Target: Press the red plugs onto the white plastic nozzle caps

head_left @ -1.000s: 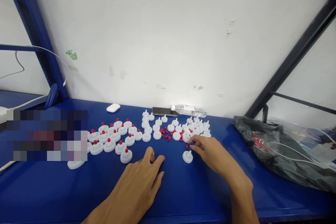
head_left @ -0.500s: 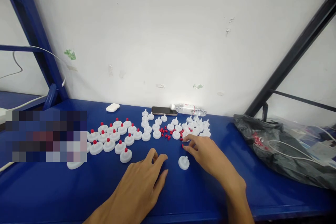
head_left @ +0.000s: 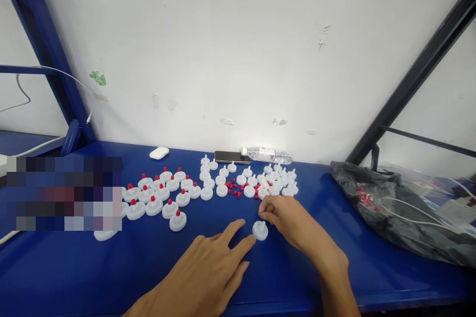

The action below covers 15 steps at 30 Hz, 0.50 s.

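A white round lid with a pointed spout (head_left: pixel 260 231) stands alone on the blue table between my hands. My left hand (head_left: pixel 211 267) is open, its fingers apart, with a fingertip at the lid's left edge; whether it touches I cannot tell. My right hand (head_left: pixel 284 215) is closed in a pinch just above the spout. The small red cap between its fingertips is now hidden by them. Behind lie loose red caps (head_left: pixel 238 194) and several white spouted lids (head_left: pixel 249 191) without red tips. On the left, several lids (head_left: pixel 177 221) carry red caps on their spouts.
A phone (head_left: pixel 232 157) and a clear plastic bottle (head_left: pixel 269 154) lie along the wall. A white case (head_left: pixel 159 152) sits at the back left. A dark plastic bag (head_left: pixel 394 228) covers the right side. A blurred patch hides the far left.
My right hand has moved slightly nearer me, bringing the red cap towards the lone lid's spout. My left hand has reached right, towards that lid, which has stayed in place.
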### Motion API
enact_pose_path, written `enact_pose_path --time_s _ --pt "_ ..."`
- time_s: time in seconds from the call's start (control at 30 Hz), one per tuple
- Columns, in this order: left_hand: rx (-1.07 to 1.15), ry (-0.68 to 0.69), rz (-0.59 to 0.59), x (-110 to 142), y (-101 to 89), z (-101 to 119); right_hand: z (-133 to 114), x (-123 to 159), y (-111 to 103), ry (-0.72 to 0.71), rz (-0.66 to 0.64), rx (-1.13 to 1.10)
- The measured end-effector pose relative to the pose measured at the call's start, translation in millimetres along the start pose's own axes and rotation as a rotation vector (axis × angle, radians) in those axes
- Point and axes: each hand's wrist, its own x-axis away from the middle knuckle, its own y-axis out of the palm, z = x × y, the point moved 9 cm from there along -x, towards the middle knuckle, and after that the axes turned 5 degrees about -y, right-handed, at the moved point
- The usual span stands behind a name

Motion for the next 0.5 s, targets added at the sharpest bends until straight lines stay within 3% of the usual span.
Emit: enact_pose_path --time_s 0.23,0.5 --pt "-0.036 0.003 -0.022 0 0.6 0 16 5 -3 0.101 -0.046 -0.001" --pt "-0.002 -0.011 0.010 -1 -5.0 -1 -34 16 17 -0.068 -0.111 -0.028"
